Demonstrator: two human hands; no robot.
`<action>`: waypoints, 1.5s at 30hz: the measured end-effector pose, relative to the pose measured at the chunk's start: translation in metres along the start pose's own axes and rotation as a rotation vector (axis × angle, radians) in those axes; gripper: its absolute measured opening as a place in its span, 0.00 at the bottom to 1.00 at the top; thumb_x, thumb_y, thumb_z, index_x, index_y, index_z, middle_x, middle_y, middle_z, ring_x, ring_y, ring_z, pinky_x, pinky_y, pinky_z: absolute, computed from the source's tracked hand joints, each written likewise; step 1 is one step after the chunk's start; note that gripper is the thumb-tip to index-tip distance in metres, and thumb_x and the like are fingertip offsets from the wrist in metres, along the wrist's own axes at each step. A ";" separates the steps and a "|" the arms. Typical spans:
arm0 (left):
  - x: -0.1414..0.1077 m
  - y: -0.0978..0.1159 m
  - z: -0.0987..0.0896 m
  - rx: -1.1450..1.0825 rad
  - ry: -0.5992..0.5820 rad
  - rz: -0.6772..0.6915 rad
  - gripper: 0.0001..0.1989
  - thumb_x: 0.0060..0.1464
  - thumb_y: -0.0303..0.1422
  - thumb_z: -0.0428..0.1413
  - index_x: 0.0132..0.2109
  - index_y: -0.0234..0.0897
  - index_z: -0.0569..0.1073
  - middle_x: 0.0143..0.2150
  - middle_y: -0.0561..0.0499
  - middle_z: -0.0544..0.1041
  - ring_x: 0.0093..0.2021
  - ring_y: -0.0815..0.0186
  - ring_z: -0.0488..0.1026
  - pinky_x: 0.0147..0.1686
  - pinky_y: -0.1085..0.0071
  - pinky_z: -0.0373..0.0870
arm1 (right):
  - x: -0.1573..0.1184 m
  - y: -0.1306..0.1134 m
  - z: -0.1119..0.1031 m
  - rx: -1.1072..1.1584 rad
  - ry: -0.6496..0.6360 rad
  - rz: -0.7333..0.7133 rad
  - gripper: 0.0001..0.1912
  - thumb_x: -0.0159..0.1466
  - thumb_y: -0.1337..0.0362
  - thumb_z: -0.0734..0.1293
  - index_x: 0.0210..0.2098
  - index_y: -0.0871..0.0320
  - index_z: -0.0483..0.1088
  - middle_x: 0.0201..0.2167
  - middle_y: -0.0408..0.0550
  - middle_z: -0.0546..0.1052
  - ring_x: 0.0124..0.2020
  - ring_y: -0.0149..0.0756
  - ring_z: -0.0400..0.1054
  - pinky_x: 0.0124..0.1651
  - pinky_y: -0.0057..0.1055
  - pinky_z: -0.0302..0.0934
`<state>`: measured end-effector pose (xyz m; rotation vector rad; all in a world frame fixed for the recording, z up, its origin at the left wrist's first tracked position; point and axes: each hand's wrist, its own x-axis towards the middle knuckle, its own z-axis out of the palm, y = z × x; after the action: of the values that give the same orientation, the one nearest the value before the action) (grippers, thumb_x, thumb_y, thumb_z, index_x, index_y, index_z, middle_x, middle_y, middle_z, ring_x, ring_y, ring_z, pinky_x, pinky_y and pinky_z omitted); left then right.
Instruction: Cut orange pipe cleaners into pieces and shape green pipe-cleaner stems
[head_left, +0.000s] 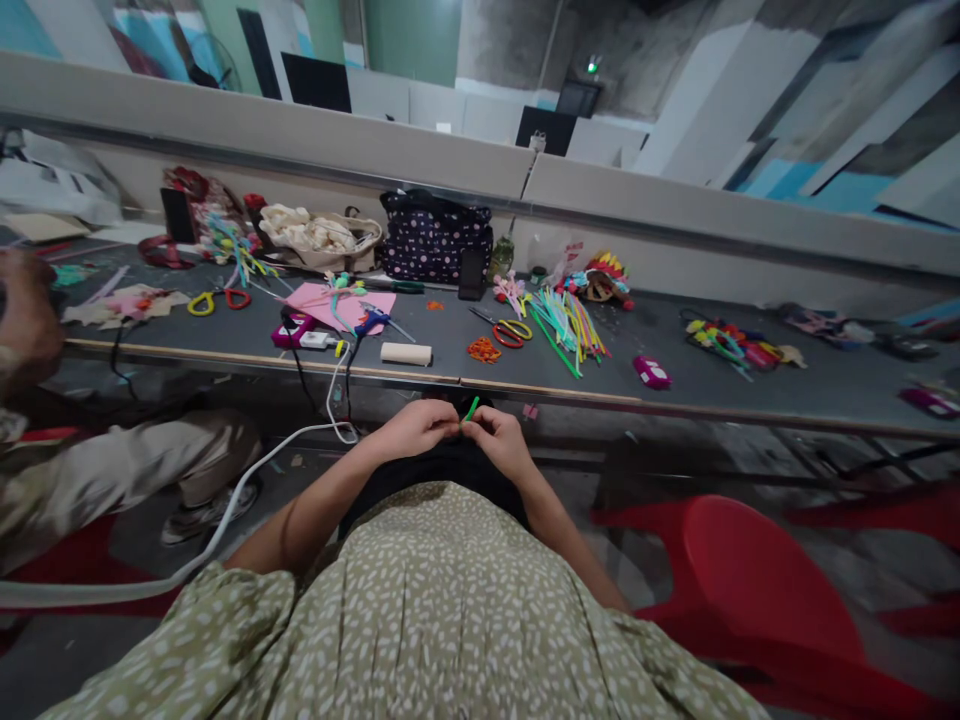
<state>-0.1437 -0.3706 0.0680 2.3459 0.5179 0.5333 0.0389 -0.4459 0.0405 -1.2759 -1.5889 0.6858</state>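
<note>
Over my lap, just below the table edge, my left hand (429, 424) and my right hand (496, 436) meet. A short green pipe cleaner (471, 408) sticks up between them. The fingertips of both hands are pinched on it at its lower end, which the fingers partly hide. On the table beyond my hands are an orange woven piece (484, 349), a beige cardboard roll (406, 354), scissors with red and yellow handles (510, 333) and a bundle of coloured pipe cleaners (568, 325).
A blue glue gun (369, 320) lies near pink paper (311, 300). A white cable (247, 480) runs past my left arm. Another person's hand (28, 310) is at the far left. A red chair (765, 580) stands at the right. A dotted bag (436, 238) sits at the back.
</note>
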 end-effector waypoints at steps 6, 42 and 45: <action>0.001 0.005 -0.002 0.217 -0.014 0.186 0.11 0.59 0.29 0.46 0.34 0.36 0.73 0.32 0.48 0.72 0.37 0.64 0.68 0.37 0.71 0.61 | 0.001 0.004 -0.001 0.041 -0.033 0.032 0.13 0.62 0.57 0.65 0.25 0.58 0.68 0.22 0.40 0.70 0.25 0.30 0.63 0.31 0.27 0.58; 0.005 -0.005 0.010 -0.173 0.096 -0.143 0.11 0.56 0.35 0.51 0.30 0.33 0.72 0.27 0.53 0.71 0.29 0.69 0.66 0.31 0.74 0.61 | -0.007 0.000 0.010 -0.129 0.200 -0.130 0.08 0.65 0.61 0.64 0.31 0.57 0.71 0.30 0.46 0.74 0.33 0.34 0.68 0.39 0.29 0.61; 0.001 0.003 0.005 0.009 0.128 -0.024 0.08 0.57 0.32 0.51 0.33 0.34 0.73 0.31 0.51 0.72 0.32 0.68 0.67 0.34 0.73 0.61 | -0.005 0.003 0.007 0.048 0.156 0.017 0.11 0.62 0.57 0.66 0.28 0.58 0.70 0.23 0.41 0.71 0.25 0.31 0.64 0.31 0.27 0.58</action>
<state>-0.1396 -0.3750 0.0671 2.3221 0.6073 0.6740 0.0337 -0.4490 0.0339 -1.2769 -1.4284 0.6160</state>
